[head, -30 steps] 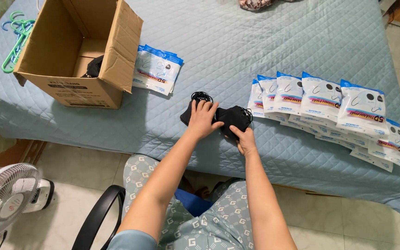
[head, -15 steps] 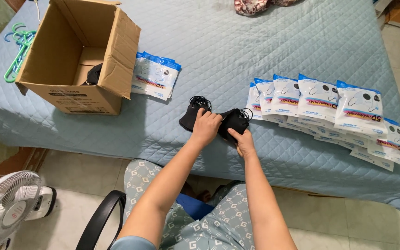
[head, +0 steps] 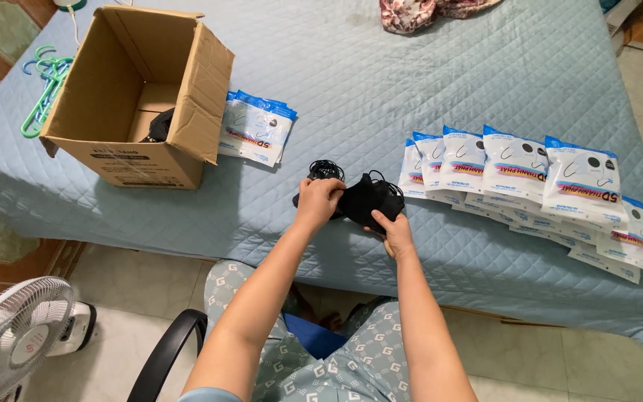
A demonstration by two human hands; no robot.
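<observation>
White-and-blue packets (head: 530,175) fan out right of the hands; left hand (head: 319,201) and right hand (head: 390,227) both grip what looks like black masks (head: 362,197).

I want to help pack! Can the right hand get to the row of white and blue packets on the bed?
Probably yes. The right hand holds black masks, but the packets lie just beside it with only bare blanket between.

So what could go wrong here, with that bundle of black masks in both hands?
The black masks sit in both hands, left hand and right hand, near the bed edge; a loose one might slip to the floor. Their ear loops look bunched and could tangle. A careless sweep might disturb the packet row.
</observation>
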